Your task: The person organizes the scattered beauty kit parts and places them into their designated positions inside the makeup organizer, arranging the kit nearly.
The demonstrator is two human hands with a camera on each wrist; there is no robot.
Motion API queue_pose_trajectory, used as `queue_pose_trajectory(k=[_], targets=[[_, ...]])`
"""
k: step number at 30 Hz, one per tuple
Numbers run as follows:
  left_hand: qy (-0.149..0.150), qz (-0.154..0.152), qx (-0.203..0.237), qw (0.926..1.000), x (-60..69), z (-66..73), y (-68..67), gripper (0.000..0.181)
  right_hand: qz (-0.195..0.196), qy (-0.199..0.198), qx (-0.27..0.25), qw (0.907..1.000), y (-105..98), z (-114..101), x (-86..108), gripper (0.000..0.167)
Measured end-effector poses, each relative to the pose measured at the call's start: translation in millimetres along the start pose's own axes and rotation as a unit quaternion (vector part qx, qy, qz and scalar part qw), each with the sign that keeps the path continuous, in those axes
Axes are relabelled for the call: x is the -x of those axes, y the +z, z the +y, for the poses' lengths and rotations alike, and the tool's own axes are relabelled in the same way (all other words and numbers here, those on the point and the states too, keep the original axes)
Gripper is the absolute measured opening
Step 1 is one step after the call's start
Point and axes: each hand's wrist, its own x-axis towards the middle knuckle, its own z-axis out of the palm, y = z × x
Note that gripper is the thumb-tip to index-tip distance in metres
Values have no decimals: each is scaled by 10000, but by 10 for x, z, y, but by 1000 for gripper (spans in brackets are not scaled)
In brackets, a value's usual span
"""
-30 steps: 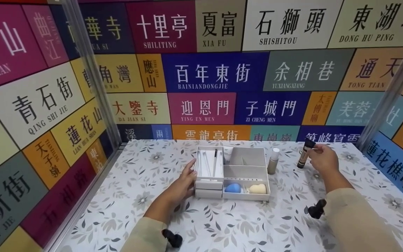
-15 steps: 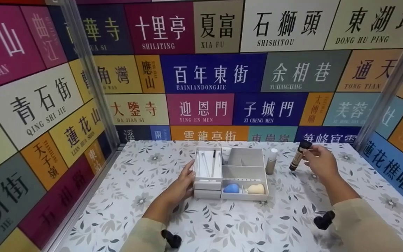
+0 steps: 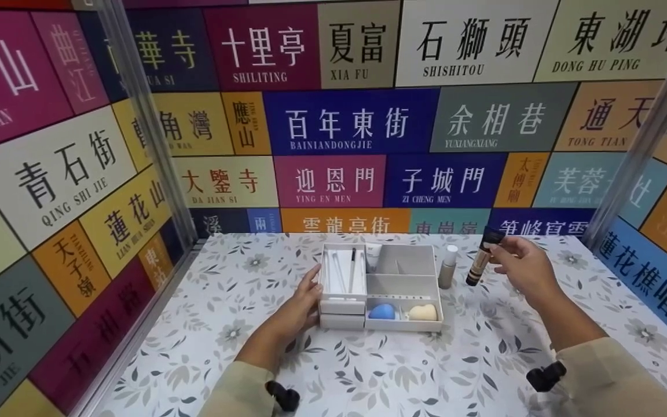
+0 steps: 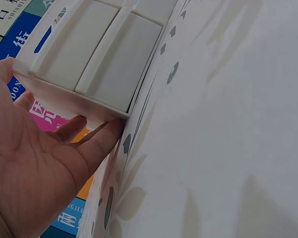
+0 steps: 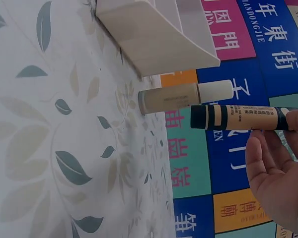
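A white desktop organizer with drawers at its left stands on the table. My left hand touches its left side; in the left wrist view the fingers lie against the side wall beside the drawers. Further right, my right hand pinches a tan cosmetic tube with black ends between thumb and fingers. The tube is held tilted in the head view, its printed label showing in the right wrist view. Between tube and organizer, a foundation bottle with a white cap stands upright on the table.
Slim sticks and a dark-tipped brush lie in the organizer's top tray. A white tube leans in a back compartment. A blue sponge and a cream sponge sit in the front one. Patterned walls stand behind the floral-covered table.
My right hand has carried the tube leftward, closer to the foundation bottle. My left hand stays at the organizer's side, and the view has shifted slightly.
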Motion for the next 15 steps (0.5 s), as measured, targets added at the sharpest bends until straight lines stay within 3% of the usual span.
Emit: queue_pose_trajectory(k=[9,15], targets=[[-158,100,-152,9997,2,3,-4,63,-90,-266,-216,9994,141,-210,107,64],[-143,108,-99,9998,-8,9,-3,63,-389,-531,-526,9964,309,-358,153,60]])
